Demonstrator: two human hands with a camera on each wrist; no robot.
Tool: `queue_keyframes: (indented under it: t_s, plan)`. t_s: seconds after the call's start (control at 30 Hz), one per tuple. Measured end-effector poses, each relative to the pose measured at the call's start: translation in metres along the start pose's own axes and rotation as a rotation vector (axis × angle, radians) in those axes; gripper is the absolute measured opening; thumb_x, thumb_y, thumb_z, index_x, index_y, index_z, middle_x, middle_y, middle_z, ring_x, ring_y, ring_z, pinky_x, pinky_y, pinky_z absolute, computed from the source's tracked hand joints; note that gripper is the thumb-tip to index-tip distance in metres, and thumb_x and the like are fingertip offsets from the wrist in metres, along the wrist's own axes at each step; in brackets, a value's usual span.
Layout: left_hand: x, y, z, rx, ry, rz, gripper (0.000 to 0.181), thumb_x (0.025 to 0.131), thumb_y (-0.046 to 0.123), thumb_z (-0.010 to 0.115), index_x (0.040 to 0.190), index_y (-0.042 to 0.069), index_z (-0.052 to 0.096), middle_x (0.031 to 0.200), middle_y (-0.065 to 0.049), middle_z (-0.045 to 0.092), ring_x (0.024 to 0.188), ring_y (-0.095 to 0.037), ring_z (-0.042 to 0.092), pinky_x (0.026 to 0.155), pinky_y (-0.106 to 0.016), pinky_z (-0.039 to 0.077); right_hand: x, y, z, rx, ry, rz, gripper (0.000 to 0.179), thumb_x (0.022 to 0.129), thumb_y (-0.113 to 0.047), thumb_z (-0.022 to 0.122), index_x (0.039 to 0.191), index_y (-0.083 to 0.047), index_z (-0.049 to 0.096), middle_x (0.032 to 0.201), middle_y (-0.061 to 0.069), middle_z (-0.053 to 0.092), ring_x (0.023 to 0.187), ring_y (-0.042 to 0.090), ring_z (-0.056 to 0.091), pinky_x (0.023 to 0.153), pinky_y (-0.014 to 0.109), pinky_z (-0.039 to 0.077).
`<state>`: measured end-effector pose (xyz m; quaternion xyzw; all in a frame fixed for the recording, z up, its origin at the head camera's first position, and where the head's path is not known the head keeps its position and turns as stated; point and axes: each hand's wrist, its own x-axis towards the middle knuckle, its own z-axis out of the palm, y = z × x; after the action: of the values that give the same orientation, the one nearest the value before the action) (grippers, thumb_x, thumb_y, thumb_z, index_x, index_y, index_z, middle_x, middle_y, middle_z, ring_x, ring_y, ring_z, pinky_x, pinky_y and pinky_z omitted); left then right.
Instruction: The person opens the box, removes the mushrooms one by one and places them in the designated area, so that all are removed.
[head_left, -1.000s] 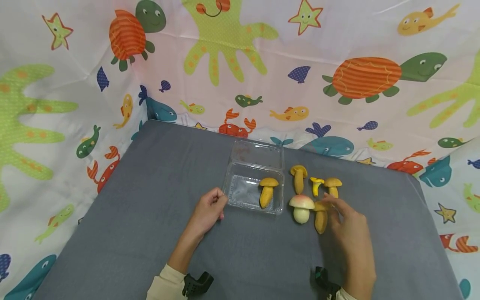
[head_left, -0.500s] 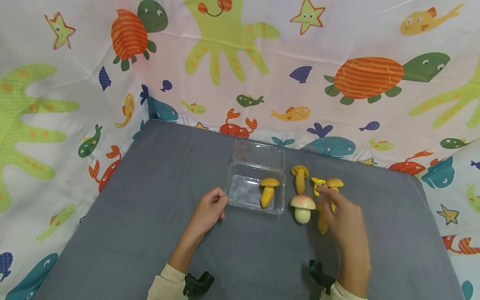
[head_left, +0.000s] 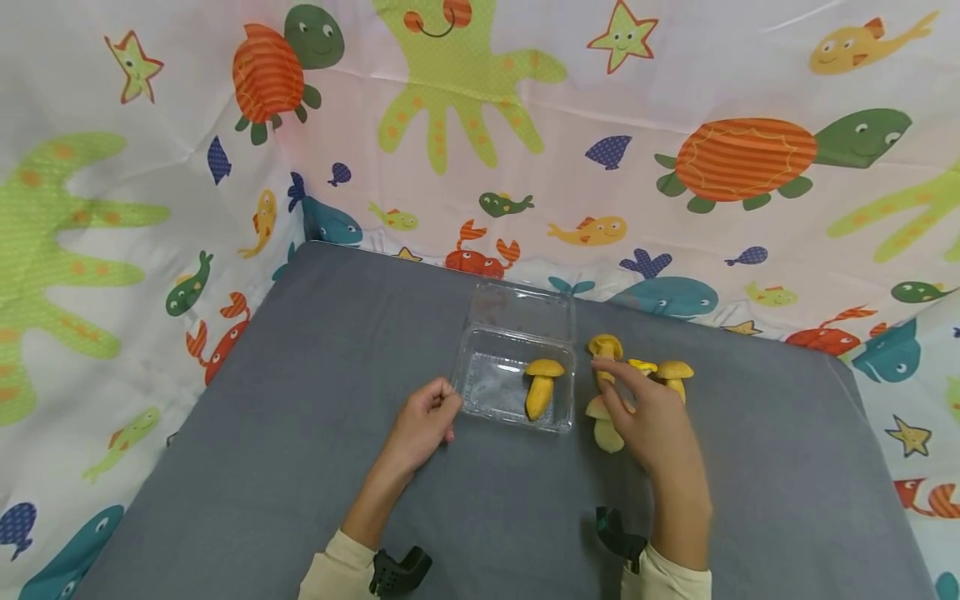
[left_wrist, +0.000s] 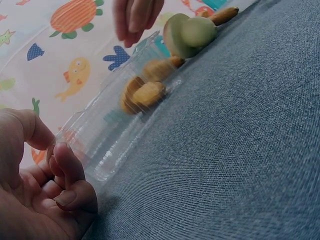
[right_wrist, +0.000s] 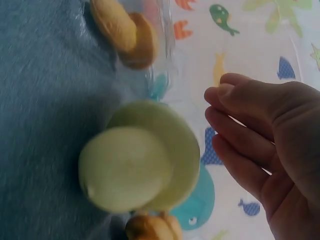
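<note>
My left hand (head_left: 424, 421) pinches the near-left edge of a clear plastic clamshell box (left_wrist: 102, 135), whose lid lies folded back. Inside the box is one brown toy mushroom (head_left: 540, 398). In the head view my right hand (head_left: 654, 425) hovers over the loose toy mushrooms, its fingertips overlapping a tan mushroom (head_left: 605, 345). The right wrist view shows nothing between its loosely bent fingers (right_wrist: 240, 125). Below that hand lies a pale mushroom (right_wrist: 125, 167) with a round stem, partly covered in the head view. Another tan mushroom is hidden by the hand.
A small yellow trumpet-shaped mushroom (head_left: 642, 366) and a tan-capped one (head_left: 675, 372) lie just beyond the right hand. The grey cloth-covered table (head_left: 300, 375) meets a sea-animal curtain (head_left: 540, 108) at the back and sides.
My right hand has moved left across the loose mushrooms, from the right-hand ones to the tan one beside the box. The left hand has stayed at the box's edge.
</note>
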<state>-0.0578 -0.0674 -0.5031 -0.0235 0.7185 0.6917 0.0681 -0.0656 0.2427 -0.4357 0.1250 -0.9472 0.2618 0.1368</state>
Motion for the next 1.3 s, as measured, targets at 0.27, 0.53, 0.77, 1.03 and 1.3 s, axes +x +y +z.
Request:
queue_keyframes:
  t_s: [0.27,0.53,0.77,1.03,1.3]
  plan:
    - [-0.002,0.000,0.001,0.003,0.016,-0.024,0.019,0.096,0.009,0.063,0.078,0.011,0.056,0.058,-0.002,0.051,0.053,-0.019,0.053,0.056,-0.026,0.040,0.017,-0.014,0.008,-0.036,-0.161,-0.030,0.041,0.097,-0.010,0.075,0.138,-0.016,0.070,0.055,-0.006,0.034,0.043,0.006,0.029,0.046,0.027,0.033]
    - [0.001,0.000,0.001,-0.006,0.000,-0.008,0.019,0.097,0.008,0.062,0.079,0.010,0.055,0.059,-0.001,0.052,0.054,-0.018,0.054,0.056,-0.026,0.041,0.030,-0.021,0.023,-0.090,-0.230,-0.090,0.034,0.099,-0.016,0.076,0.133,-0.017,0.074,0.075,-0.001,0.069,0.047,0.008,0.039,0.050,0.030,0.038]
    - [0.001,-0.001,0.001,0.037,-0.014,-0.007,0.019,0.097,0.009,0.060,0.078,0.010,0.055,0.058,0.000,0.052,0.054,-0.016,0.056,0.057,-0.026,0.043,0.034,-0.022,0.035,-0.117,-0.265,-0.081,0.030,0.099,-0.016,0.075,0.129,-0.014,0.075,0.113,0.005,0.079,0.066,0.016,0.064,0.062,0.039,0.055]
    - [0.002,-0.002,0.001,0.028,-0.012,0.001,0.021,0.097,0.008,0.060,0.077,0.009,0.053,0.058,0.000,0.051,0.053,-0.015,0.054,0.055,-0.025,0.041,0.036,-0.025,0.045,-0.119,-0.254,-0.070,0.033,0.097,-0.015,0.078,0.130,-0.015,0.075,0.120,0.005,0.078,0.082,0.025,0.073,0.065,0.041,0.057]
    - [0.002,0.000,-0.002,0.041,-0.022,-0.014,0.019,0.097,0.008,0.060,0.078,0.008,0.054,0.058,0.000,0.052,0.054,-0.016,0.055,0.056,-0.025,0.041,0.036,-0.027,0.055,-0.116,-0.200,-0.047,0.034,0.095,-0.013,0.080,0.128,-0.016,0.075,0.120,0.007,0.078,0.120,0.040,0.069,0.081,0.053,0.060]
